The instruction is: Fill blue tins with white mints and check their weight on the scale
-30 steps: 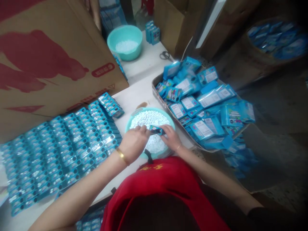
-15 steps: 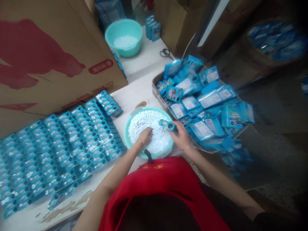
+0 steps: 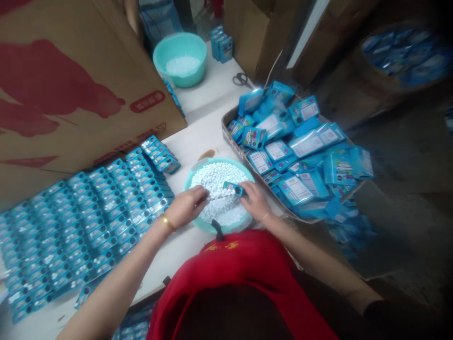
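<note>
A turquoise basin [image 3: 189,172] of small white pellets [image 3: 224,210] stands on the table in front of me. My right hand [image 3: 255,202] holds a small blue box [image 3: 232,187] above the pellets, its narrow printed end with a dark round spot facing up. At the basin's left rim is my left hand [image 3: 187,206], its fingers closed together at the tips. What they pinch, if anything, is too small to make out. Rows of similar blue boxes [image 3: 88,222] stand packed together on the left, several with white pellets on top.
A shallow carton [image 3: 233,137] heaped with blue boxes sits to the right. Behind are a second turquoise basin [image 3: 196,66] with white pellets, scissors [image 3: 241,79] and a few upright boxes [image 3: 222,47]. A big cardboard box [image 3: 106,61] blocks the back left.
My left hand has come up out of the pellets and moved left to the basin's rim. My right hand has shifted slightly left with the blue box.
</note>
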### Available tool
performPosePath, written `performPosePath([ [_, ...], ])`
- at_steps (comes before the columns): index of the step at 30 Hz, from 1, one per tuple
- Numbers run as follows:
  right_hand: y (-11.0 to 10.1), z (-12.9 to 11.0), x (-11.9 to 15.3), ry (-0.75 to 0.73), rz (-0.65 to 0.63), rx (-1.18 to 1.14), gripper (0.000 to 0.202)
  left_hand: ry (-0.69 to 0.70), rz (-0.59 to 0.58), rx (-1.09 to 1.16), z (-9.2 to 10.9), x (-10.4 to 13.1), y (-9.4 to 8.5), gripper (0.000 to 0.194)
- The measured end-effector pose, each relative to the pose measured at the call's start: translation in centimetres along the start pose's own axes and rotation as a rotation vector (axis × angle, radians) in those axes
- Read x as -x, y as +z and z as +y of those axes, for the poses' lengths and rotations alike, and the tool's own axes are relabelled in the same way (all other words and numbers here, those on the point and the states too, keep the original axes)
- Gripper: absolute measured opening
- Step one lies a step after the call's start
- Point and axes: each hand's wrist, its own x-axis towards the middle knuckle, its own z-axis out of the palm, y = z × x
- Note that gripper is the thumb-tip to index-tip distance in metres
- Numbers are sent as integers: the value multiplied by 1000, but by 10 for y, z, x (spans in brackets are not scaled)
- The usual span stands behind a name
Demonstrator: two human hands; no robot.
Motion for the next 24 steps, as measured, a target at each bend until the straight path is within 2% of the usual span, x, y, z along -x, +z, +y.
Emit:
performPosePath([
  [4, 10, -7, 2, -48, -12, -20, 48, -99, -124, -372, 47, -10, -14, 22],
  [8, 14, -6, 4, -56, -19, -34, 48, -72, -111, -470, 83, -12, -23, 27],
  [10, 12, -3, 5, -47, -15, -38, 47, -50, -59, -457, 82, -8, -27, 28],
  [11, 10, -2, 6, -40, -8, -37, 46, -62, -31, -456, 75, -6, -28, 27],
  [13, 5, 1, 7, -15, 7, -34, 44, -134, -4, -455, 47, -2, -22, 23],
  [15, -1, 4, 8, 16, 21, -36, 41, -242, -52, -420, 9, -2, -2, 19],
  [17, -6, 6, 8, 40, 31, -44, 38, -363, -144, -302, -25, -7, 31, 18],
  [18, -9, 6, 8, 48, 39, -48, 37, -373, -167, -266, -38, -11, 51, 16],
  [21, -13, 7, 8, 69, 51, -56, 37, -361, -157, -180, -54, -27, 108, 15],
  [24, -14, 7, 6, 104, 69, -66, 36, -326, -105, -79, -53, -41, 144, 16],
])
